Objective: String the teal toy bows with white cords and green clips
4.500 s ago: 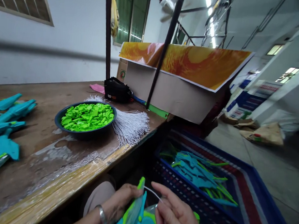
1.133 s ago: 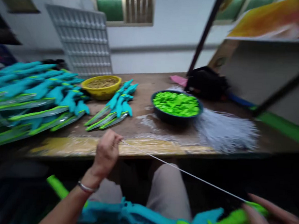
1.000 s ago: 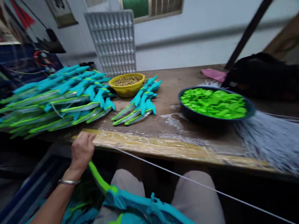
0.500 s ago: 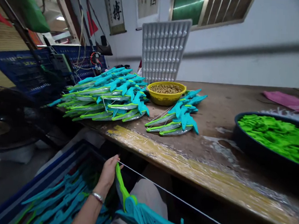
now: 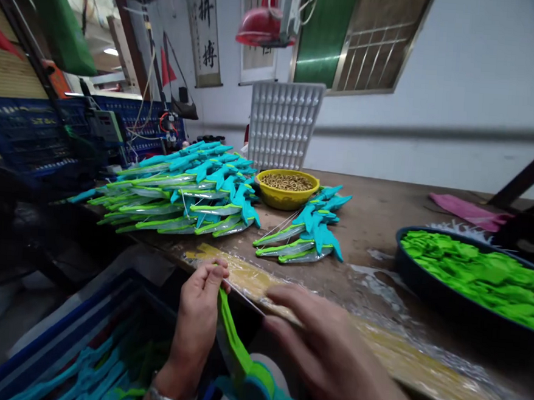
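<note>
My left hand point(image 5: 198, 320) pinches the tip of a lime-green and turquoise plastic piece point(image 5: 234, 338), which slants down over my lap. A white cord point(image 5: 246, 299) runs from that tip toward my right hand point(image 5: 330, 344), whose thumb and forefinger reach the cord's other visible end. The right hand is blurred by motion, with its palm side hidden. Beyond my hands, a large pile of similar turquoise and green pieces point(image 5: 205, 171) and a smaller stack point(image 5: 315, 228) lie on the table.
The brown table point(image 5: 367, 201) holds a yellow bowl of metal rings point(image 5: 285, 200), a dark tub of green parts point(image 5: 396, 245), a grey moulded tray point(image 5: 284, 125) and a pink cloth point(image 5: 470, 211). A blue crate point(image 5: 71, 317) stands low at left. A red lamp point(image 5: 261, 26) hangs above.
My right hand has come into view from the lower right, close to my left hand. The visible cord is much shorter. The head view has tilted up, showing the red lamp fully.
</note>
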`<action>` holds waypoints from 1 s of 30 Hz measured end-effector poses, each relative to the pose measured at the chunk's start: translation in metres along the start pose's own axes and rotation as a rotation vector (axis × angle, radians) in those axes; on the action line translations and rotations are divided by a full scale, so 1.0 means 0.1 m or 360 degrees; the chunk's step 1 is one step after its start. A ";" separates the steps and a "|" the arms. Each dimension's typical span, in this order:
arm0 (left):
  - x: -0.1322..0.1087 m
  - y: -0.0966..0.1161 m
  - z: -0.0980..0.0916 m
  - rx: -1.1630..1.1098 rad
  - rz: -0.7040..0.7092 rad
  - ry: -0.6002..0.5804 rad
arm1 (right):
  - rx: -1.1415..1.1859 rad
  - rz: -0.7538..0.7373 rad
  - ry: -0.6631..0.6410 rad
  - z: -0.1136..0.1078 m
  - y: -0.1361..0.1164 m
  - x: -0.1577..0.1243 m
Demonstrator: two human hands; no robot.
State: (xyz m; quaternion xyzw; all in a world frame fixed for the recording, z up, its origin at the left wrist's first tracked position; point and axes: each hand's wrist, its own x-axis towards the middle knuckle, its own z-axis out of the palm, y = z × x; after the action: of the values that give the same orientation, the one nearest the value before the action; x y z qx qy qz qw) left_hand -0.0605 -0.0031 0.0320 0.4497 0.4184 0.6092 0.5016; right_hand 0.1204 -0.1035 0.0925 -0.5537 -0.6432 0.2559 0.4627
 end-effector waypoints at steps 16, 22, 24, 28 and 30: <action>-0.10 0.04 0.15 -0.0488 0.0039 0.0024 | 0.1050 0.0822 -0.0167 0.57 0.03 0.67; -0.12 0.08 0.17 -0.0893 -0.0216 0.0131 | 0.0763 0.0417 -0.0229 0.42 -0.09 0.78; -0.11 0.08 0.15 -0.0936 -0.0243 0.0090 | 0.0700 0.0293 -0.0263 0.43 -0.13 0.80; -0.10 0.03 0.10 -0.1013 -0.0138 0.0059 | 0.0496 0.0150 -0.0238 0.49 -0.15 0.83; -0.09 0.00 0.06 -0.1037 -0.0108 -0.0004 | 0.0525 0.0152 -0.0326 0.52 -0.15 0.83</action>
State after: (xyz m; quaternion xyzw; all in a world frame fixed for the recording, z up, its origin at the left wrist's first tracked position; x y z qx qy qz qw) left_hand -0.0535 -0.0117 0.0328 0.2520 0.2154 0.6935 0.6397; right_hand 0.0712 -0.0187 0.1079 -0.4714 -0.6092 0.4345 0.4667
